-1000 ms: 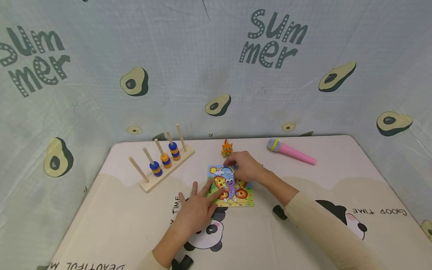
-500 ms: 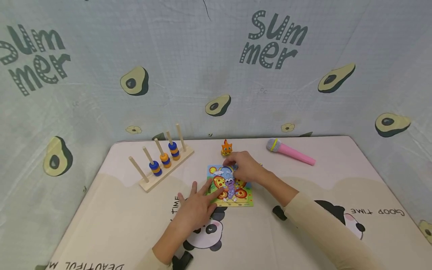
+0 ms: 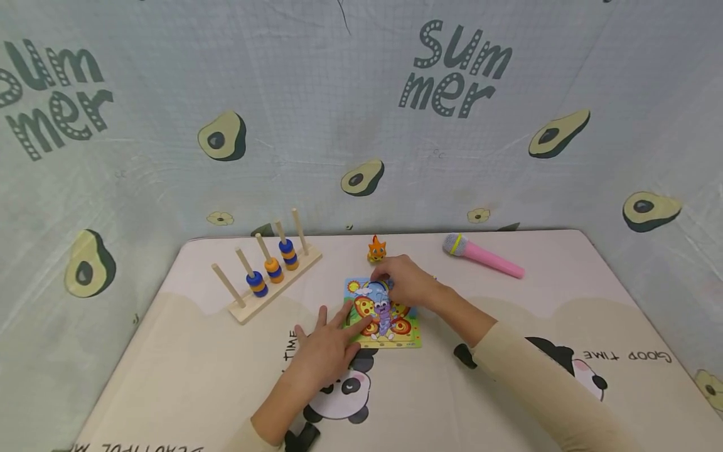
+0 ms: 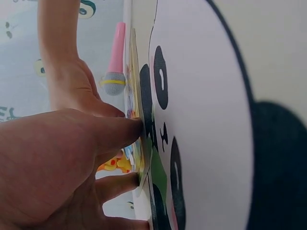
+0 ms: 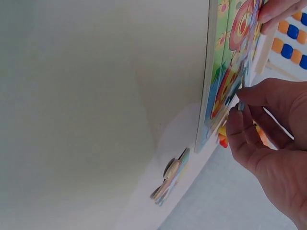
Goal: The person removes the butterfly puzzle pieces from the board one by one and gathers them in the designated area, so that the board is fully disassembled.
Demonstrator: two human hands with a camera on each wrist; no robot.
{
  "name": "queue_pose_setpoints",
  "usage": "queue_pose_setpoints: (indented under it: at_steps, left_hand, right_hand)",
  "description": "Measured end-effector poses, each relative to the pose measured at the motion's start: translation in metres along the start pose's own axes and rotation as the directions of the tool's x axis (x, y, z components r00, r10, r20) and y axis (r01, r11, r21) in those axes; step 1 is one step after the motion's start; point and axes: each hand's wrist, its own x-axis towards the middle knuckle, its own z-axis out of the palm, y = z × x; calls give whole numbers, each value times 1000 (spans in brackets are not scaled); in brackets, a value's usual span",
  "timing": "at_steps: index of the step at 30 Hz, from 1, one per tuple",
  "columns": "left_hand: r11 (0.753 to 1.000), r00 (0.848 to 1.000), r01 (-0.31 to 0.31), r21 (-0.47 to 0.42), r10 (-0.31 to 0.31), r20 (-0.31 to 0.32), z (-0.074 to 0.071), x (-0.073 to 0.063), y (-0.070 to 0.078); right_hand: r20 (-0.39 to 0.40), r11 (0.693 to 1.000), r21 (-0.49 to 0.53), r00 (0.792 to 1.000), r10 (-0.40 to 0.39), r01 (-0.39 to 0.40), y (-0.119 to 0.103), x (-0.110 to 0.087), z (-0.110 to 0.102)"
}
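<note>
A butterfly jigsaw puzzle (image 3: 398, 339) lies flat on the table between both hands. My left hand (image 3: 323, 356) rests with spread fingers on its left side, and in the left wrist view the fingertips (image 4: 132, 132) press at the board's edge. Over the puzzle's upper part, my right hand (image 3: 409, 284) pinches a small thin puzzle piece (image 5: 241, 104) between thumb and fingers. The piece stands on edge close over the board in the right wrist view. Most of it is hidden by the fingertips.
Just behind the puzzle stands an orange toy figure (image 3: 376, 249). A wooden peg stand (image 3: 254, 307) with blue and orange rings is at the left. A pink toy microphone (image 3: 486, 255) lies at the back right. Loose puzzle pieces (image 5: 171, 178) lie beyond the board.
The head view has shifted slightly. Both hands keep nearly the same pose on and over the puzzle.
</note>
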Motion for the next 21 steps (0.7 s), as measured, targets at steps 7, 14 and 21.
queue_pose_setpoints:
  at_steps: [7,14,21]
  left_hand:
    - [1000,1000,-2,21,3,-4,1,1,1]
    - [1000,1000,-6,26,6,2,1,2,1]
    - [1000,1000,-3,17,3,-7,1,0,0]
  right_hand:
    - [-5,999,40,1000,30,-30,3,1,-1]
    - [-22,995,95,999,37,-35,4,-3,-6]
    - [-54,991,133,998,23,-16,18,-15,-14]
